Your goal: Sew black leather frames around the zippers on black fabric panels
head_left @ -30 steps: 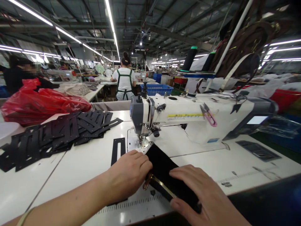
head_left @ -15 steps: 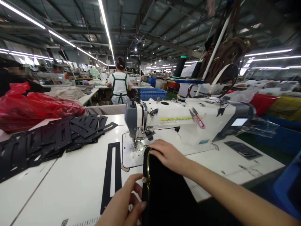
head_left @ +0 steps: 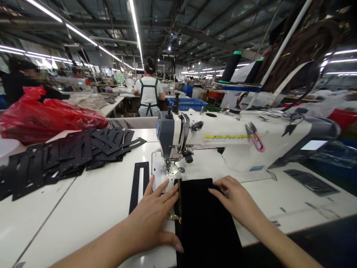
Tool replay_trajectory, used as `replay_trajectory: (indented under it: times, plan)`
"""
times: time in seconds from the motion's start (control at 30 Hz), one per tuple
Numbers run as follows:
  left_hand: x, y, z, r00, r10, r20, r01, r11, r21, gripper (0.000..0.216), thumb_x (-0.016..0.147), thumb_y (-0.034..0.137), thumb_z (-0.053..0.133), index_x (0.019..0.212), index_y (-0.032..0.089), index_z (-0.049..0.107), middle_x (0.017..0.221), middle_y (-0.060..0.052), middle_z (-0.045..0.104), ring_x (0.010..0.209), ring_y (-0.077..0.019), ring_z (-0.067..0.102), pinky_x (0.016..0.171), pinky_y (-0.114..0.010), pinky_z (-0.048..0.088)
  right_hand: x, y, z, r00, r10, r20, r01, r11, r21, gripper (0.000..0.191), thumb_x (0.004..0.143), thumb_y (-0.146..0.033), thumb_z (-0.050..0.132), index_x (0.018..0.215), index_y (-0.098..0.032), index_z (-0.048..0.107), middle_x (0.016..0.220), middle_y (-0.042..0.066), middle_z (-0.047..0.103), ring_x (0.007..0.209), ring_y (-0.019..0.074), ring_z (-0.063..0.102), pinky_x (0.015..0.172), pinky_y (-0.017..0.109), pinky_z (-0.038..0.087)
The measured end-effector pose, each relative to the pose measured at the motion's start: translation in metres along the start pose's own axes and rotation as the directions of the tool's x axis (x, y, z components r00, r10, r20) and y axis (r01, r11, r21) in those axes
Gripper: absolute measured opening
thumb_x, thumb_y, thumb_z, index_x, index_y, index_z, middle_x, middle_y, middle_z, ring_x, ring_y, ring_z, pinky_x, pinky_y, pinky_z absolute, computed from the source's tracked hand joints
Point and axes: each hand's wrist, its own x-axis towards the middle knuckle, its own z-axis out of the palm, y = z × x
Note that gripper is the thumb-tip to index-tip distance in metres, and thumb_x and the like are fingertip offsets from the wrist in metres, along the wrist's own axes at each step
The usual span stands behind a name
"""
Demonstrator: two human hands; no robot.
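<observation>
A black fabric piece (head_left: 208, 223) with a gold zipper (head_left: 180, 197) along its left side lies on the sewing machine table, its far edge just short of the presser foot (head_left: 170, 169). My left hand (head_left: 154, 210) rests flat with fingers spread, the fingertips touching the zipper edge. A gold zipper pull (head_left: 174, 217) shows beside the palm. At the fabric's far right corner, my right hand (head_left: 234, 197) pinches the edge between thumb and fingers. Left of the needle plate lies a black frame-shaped strip (head_left: 137, 186) with a long slot, partly behind my left hand.
The white sewing machine (head_left: 206, 136) stands across the table, with pink-handled thread snips (head_left: 255, 137) on its body. Several black slotted strips (head_left: 75, 156) are heaped at left, near a red plastic bag (head_left: 55, 117). A co-worker (head_left: 149, 91) sits ahead with their back turned.
The fabric has been laid flatter, its zipper now running straight. My left hand has opened and moved forward onto the zipper edge; my right hand has shifted right to the far corner.
</observation>
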Motion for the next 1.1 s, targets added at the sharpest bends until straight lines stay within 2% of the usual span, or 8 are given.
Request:
replay_trajectory:
  times: [0.1, 0.2, 0.33, 0.67, 0.77, 0.83, 0.97, 1.1]
  plan:
    - [0.003, 0.004, -0.001, 0.999, -0.026, -0.032, 0.027, 0.999, 0.036, 0.088, 0.068, 0.072, 0.050, 0.130, 0.010, 0.039, 0.140, -0.016, 0.031, 0.131, -0.0378, 0.018, 0.102, -0.065, -0.003, 0.012, -0.012, -0.001, 0.992, 0.035, -0.123, -0.028, 0.998, 0.055, 0.027, 0.080, -0.045, 0.052, 0.068, -0.021, 0.047, 0.073, 0.004, 0.054, 0.071, 0.0214, 0.053, 0.067, 0.035, 0.043]
    - [0.006, 0.007, 0.004, 0.993, -0.059, -0.106, 0.064, 0.997, 0.042, 0.089, 0.062, 0.075, 0.053, 0.122, 0.008, 0.047, 0.137, -0.019, 0.036, 0.130, -0.0378, 0.022, 0.104, -0.063, -0.001, 0.019, -0.030, -0.002, 0.984, 0.154, -0.094, -0.137, 0.976, 0.169, 0.027, 0.080, -0.047, 0.051, 0.073, -0.022, 0.046, 0.070, 0.002, 0.057, 0.065, 0.0199, 0.056, 0.063, 0.032, 0.043]
    - [0.011, 0.008, 0.011, 0.991, -0.092, -0.101, 0.098, 0.994, 0.058, 0.106, 0.060, 0.077, 0.052, 0.132, 0.003, 0.032, 0.138, -0.025, 0.027, 0.129, -0.0396, 0.022, 0.102, -0.065, 0.000, 0.019, -0.042, 0.005, 0.981, 0.193, -0.026, -0.182, 0.958, 0.222, 0.024, 0.083, -0.043, 0.048, 0.092, -0.020, 0.048, 0.081, 0.004, 0.063, 0.074, 0.0204, 0.061, 0.068, 0.031, 0.046]
    - [0.021, 0.004, -0.010, 0.984, -0.149, 0.096, 0.136, 0.982, 0.131, 0.116, 0.055, 0.081, 0.051, 0.138, 0.004, 0.021, 0.143, -0.022, 0.013, 0.131, -0.0415, 0.010, 0.102, -0.064, -0.002, 0.045, -0.006, 0.024, 0.999, 0.038, -0.025, -0.043, 0.966, -0.253, 0.027, 0.090, -0.031, 0.040, 0.101, -0.011, 0.054, 0.064, 0.009, 0.063, 0.056, 0.0264, 0.061, 0.052, 0.034, 0.044]
    - [0.023, 0.003, -0.009, 0.986, -0.134, 0.102, 0.120, 0.984, 0.131, 0.116, 0.055, 0.080, 0.052, 0.138, 0.005, 0.021, 0.143, -0.023, 0.013, 0.131, -0.0411, 0.010, 0.102, -0.064, 0.001, 0.040, -0.018, 0.018, 0.997, -0.022, -0.068, 0.000, 0.951, -0.310, 0.040, 0.089, -0.030, 0.042, 0.118, -0.003, 0.047, 0.093, 0.021, 0.063, 0.083, 0.0335, 0.061, 0.066, 0.043, 0.047]
    - [0.023, 0.002, -0.007, 0.990, -0.109, 0.084, 0.098, 0.988, 0.123, 0.116, 0.054, 0.079, 0.053, 0.138, 0.007, 0.021, 0.143, -0.023, 0.014, 0.131, -0.0406, 0.010, 0.102, -0.064, 0.002, 0.029, -0.036, 0.011, 0.980, -0.175, -0.093, 0.136, 0.935, -0.326, 0.047, 0.089, -0.028, 0.041, 0.128, -0.002, 0.038, 0.124, 0.025, 0.048, 0.113, 0.0353, 0.046, 0.087, 0.049, 0.041]
    - [0.023, -0.002, -0.006, 0.990, -0.108, 0.090, 0.094, 0.985, 0.142, 0.116, 0.053, 0.074, 0.061, 0.138, 0.005, 0.020, 0.143, -0.024, 0.014, 0.132, -0.0404, 0.010, 0.102, -0.063, 0.003, 0.000, -0.066, 0.011, 0.869, -0.468, 0.163, 0.492, 0.852, -0.178, 0.052, 0.090, -0.025, 0.035, 0.139, -0.008, 0.025, 0.141, 0.013, 0.030, 0.132, 0.0241, 0.022, 0.106, 0.048, 0.024]
    - [0.019, 0.000, -0.005, 0.991, -0.118, 0.070, 0.109, 0.987, 0.121, 0.112, 0.054, 0.072, 0.063, 0.137, 0.008, 0.023, 0.143, -0.022, 0.018, 0.132, -0.0397, 0.013, 0.102, -0.064, 0.002, -0.014, -0.070, 0.022, 0.844, -0.414, 0.340, 0.470, 0.877, -0.099, 0.052, 0.091, -0.027, 0.035, 0.139, -0.008, 0.024, 0.144, 0.011, 0.021, 0.134, 0.0224, 0.015, 0.108, 0.049, 0.018]
